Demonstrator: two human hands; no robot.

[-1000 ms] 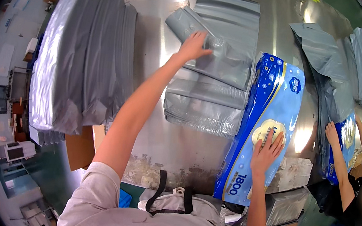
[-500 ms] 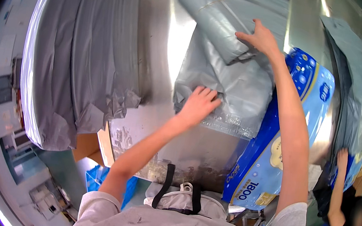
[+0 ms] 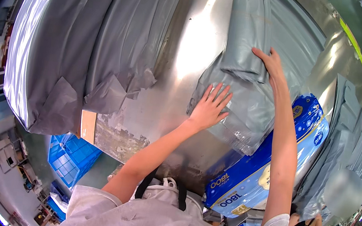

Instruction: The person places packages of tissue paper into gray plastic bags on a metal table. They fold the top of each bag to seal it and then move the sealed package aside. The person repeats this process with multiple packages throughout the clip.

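Observation:
A folded bundle of grey plastic bags (image 3: 246, 41), with a thin band across it, lies on a stack of flat grey plastic bags (image 3: 292, 45) on the metal table. My left hand (image 3: 211, 109) rests palm down on the near left part of the flat bags, fingers spread. At the bundle's near right edge is my right hand (image 3: 271, 66); its thumb and forefinger stand apart and touch the bundle, while its other fingers are partly hidden. Under my right forearm, a blue tissue pack (image 3: 242, 183) lies slantwise along the table's near right side.
Tall stacks of dark grey plastic bags (image 3: 85, 41) fill the table's left side. More grey bags (image 3: 341, 129) lie at the right, near a co-worker's arms (image 3: 313, 222). A blue crate (image 3: 72, 156) and a cardboard piece (image 3: 88, 127) sit below the near left edge.
The view has turned, so the bundle now lies nearly straight away from me. My left hand's fingers have gone from curled to spread. My right hand stays by the bundle's right edge.

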